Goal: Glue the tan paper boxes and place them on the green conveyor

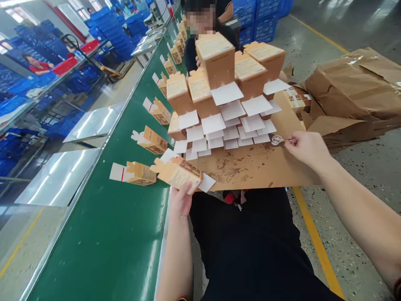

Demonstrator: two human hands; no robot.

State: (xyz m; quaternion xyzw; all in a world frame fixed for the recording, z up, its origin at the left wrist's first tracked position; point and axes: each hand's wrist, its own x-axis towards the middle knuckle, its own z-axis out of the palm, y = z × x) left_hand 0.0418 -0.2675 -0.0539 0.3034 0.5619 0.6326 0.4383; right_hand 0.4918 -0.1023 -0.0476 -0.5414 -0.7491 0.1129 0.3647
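Note:
My left hand (182, 200) grips a small brown and orange printed carton (183, 173) by its lower side, with its end flaps spread open, over the edge of the green conveyor belt (103, 234). Out to the right, the fingers of my right hand (300, 146) pinch a small clear round piece (277, 140) with white marks, just above the brown cardboard sheet (260, 167). Between my hands rises a stack of the same kind of cartons (216, 50), many with white flaps (213, 124) pointing toward me.
An open carton (140, 173) lies on the belt nearest me, with several more in a row beyond it. A co-worker (203, 21) sits behind the stack. Large paper-wrapped bundles (354, 88) stand at the right. Blue crates (109, 29) are piled at the back left.

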